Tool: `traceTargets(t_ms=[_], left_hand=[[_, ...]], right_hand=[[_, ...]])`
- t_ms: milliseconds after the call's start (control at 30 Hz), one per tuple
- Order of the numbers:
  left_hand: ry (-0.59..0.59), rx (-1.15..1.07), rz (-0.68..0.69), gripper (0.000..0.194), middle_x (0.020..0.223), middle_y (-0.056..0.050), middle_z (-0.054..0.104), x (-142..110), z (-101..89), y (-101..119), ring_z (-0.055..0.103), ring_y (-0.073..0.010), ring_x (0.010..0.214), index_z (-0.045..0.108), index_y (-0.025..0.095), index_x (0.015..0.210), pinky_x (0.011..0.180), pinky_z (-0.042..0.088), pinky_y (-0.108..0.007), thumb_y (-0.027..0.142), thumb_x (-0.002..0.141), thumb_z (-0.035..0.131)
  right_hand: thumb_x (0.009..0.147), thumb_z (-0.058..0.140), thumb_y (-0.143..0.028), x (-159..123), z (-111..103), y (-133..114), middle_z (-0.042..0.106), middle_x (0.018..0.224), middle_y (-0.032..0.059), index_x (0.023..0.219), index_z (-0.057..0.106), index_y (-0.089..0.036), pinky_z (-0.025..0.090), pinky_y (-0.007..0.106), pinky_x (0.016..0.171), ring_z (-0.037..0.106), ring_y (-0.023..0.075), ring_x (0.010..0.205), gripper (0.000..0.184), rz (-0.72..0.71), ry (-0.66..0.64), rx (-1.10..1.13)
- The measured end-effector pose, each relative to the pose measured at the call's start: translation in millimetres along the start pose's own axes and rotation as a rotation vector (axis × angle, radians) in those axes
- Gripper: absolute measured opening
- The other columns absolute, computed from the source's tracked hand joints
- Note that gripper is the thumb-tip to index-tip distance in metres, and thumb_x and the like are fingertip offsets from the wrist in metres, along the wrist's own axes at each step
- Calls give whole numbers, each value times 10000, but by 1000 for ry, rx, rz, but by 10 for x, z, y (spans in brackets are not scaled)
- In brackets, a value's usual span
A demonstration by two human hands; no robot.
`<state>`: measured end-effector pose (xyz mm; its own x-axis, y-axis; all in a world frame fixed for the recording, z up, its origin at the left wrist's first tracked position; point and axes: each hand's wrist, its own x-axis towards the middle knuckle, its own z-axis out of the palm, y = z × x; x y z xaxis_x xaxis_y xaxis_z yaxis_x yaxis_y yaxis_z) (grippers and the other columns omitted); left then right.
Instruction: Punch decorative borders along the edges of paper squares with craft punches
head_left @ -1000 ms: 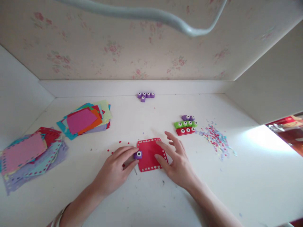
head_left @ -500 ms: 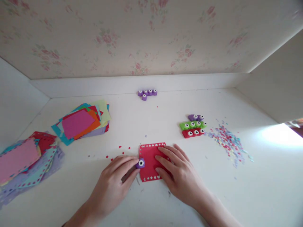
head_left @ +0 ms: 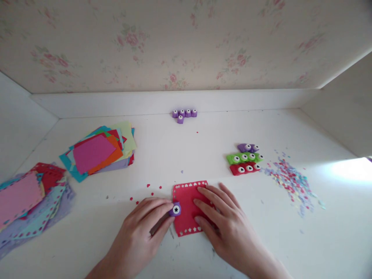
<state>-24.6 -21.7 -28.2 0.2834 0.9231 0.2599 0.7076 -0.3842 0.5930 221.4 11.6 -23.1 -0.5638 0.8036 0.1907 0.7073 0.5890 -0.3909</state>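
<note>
My left hand [head_left: 148,224] pinches a small purple craft punch [head_left: 175,209] with a star on its white button. The punch sits over the left edge of a red paper card [head_left: 186,205]. Rows of punched stars and hearts run along the card's top and bottom edges, with a few holes near the upper left side. My right hand [head_left: 223,217] lies on the card's right part with fingers spread, holding it flat and covering much of that edge. Several tiny red cut-outs [head_left: 152,193] lie on the table left of the card.
Coloured paper sheets [head_left: 94,153] are stacked at the left, with punched cards [head_left: 21,193] nearer the left edge. Red punches [head_left: 245,169], green punches [head_left: 244,157] and purple punches [head_left: 248,147] stand at the right beside scattered confetti [head_left: 292,180]. More purple punches [head_left: 185,113] stand by the back wall.
The view has shifted slightly, so the card and hands appear a little lower and to the right. The punch stays at the card's left edge, and both hands keep their hold.
</note>
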Motion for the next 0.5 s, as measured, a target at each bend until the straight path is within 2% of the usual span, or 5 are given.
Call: traceTargets(t_ms=[200, 367, 500], left_hand=[[2, -23, -94, 324, 1147, -69, 668, 53, -36, 63, 648, -234, 1040, 594, 270, 1216, 891, 582, -356, 313, 896, 616], [5, -62, -189, 185, 1058, -65, 674, 143, 9, 111, 643, -225, 990, 666, 268, 1075, 866, 568, -359, 313, 927, 565], [-73, -112, -237, 127, 979, -66, 652, 250, 1, 132, 623, -226, 954, 654, 235, 899, 853, 544, -369, 316, 918, 558]], right_hand=[[908, 586, -259, 8, -5, 7, 611, 1323, 55, 1224, 641, -273, 338, 559, 1135, 519, 283, 1257, 322, -13, 2, 2], [904, 589, -259, 9, -8, 6, 624, 1305, 66, 1221, 647, -273, 349, 558, 1127, 531, 287, 1249, 322, -11, 7, 12], [916, 582, -268, 15, -19, -17, 623, 1310, 53, 1211, 652, -283, 322, 551, 1143, 524, 280, 1256, 304, 20, 6, 32]])
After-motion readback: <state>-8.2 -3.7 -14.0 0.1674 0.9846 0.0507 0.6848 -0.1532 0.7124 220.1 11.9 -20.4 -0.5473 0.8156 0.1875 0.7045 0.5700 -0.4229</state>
